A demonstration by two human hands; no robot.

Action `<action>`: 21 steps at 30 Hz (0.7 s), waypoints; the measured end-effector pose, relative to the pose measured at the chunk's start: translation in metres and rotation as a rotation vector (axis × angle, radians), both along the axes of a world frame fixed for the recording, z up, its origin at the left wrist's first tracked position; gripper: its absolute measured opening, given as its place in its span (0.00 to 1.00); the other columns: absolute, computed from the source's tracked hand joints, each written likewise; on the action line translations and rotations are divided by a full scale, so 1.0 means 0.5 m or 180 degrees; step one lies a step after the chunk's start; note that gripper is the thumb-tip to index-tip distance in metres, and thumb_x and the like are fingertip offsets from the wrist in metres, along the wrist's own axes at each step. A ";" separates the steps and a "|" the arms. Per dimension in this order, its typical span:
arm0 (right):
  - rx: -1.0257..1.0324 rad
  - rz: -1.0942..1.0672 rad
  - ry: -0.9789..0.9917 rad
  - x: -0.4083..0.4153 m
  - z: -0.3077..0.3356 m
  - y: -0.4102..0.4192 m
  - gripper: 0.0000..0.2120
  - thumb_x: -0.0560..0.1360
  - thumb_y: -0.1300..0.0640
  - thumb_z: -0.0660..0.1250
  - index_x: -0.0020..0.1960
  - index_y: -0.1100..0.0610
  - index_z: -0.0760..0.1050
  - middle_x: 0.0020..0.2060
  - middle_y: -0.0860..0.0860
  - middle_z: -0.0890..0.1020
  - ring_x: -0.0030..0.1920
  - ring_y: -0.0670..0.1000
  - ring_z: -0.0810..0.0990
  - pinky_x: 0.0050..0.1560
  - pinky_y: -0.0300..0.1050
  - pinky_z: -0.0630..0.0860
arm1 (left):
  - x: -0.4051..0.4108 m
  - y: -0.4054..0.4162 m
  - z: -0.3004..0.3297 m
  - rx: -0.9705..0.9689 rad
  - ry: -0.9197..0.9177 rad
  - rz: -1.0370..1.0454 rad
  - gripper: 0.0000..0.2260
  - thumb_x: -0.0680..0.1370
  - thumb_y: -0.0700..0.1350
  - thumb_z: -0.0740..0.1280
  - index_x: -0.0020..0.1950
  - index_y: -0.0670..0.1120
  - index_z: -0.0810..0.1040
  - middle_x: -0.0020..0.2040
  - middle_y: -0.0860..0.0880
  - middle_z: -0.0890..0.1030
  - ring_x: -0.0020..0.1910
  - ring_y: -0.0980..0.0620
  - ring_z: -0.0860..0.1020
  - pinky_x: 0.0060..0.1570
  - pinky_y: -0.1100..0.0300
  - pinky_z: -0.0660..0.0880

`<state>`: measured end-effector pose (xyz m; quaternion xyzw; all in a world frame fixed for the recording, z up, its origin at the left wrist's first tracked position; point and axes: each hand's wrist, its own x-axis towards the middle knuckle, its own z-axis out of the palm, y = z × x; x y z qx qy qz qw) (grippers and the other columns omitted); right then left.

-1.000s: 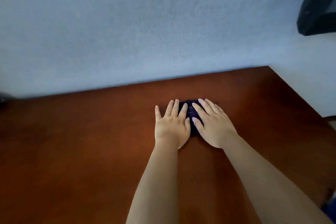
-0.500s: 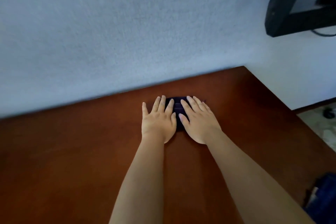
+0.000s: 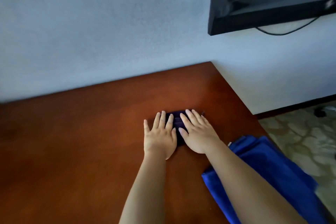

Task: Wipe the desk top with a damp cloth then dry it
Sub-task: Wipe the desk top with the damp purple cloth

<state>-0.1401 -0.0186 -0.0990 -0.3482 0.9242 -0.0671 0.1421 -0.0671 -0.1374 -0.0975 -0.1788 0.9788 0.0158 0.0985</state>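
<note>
Hands (image 3: 179,132) flat on dark cloth (image 3: 177,121) (mostly hidden) | blue towel (image 3: 272,169) cut off

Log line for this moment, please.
phase: wiping | left hand: flat on dark cloth | right hand: flat on it | blue towel: desk right edge

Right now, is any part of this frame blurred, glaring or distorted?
Head view: both hands, left hand and right hand, and the dark cloth look sharp; the screen corner and floor are smeared; desk edges bend from the wide lens; no glare.
</note>
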 end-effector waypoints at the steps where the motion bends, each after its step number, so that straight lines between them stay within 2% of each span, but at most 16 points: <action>1: 0.0031 -0.0004 -0.0045 0.004 0.000 0.021 0.27 0.83 0.44 0.41 0.78 0.50 0.38 0.78 0.49 0.39 0.77 0.49 0.37 0.76 0.49 0.38 | 0.005 0.022 0.000 0.0013 -0.0004 -0.0002 0.24 0.83 0.53 0.40 0.79 0.51 0.40 0.79 0.49 0.39 0.78 0.51 0.38 0.75 0.41 0.40; 7: 0.0017 -0.0016 -0.0064 -0.037 -0.005 0.094 0.27 0.83 0.43 0.41 0.78 0.49 0.38 0.78 0.47 0.39 0.76 0.48 0.36 0.76 0.49 0.38 | -0.027 0.099 0.000 0.0044 0.0018 -0.0027 0.24 0.83 0.53 0.41 0.79 0.52 0.39 0.79 0.49 0.39 0.78 0.51 0.37 0.74 0.41 0.39; 21: 0.0070 -0.0265 0.0277 -0.280 -0.005 0.065 0.26 0.83 0.44 0.44 0.79 0.49 0.43 0.78 0.48 0.44 0.77 0.48 0.40 0.75 0.47 0.40 | -0.293 0.051 -0.018 0.0151 0.0322 -0.0375 0.24 0.83 0.53 0.42 0.80 0.52 0.44 0.80 0.48 0.43 0.78 0.50 0.40 0.74 0.38 0.39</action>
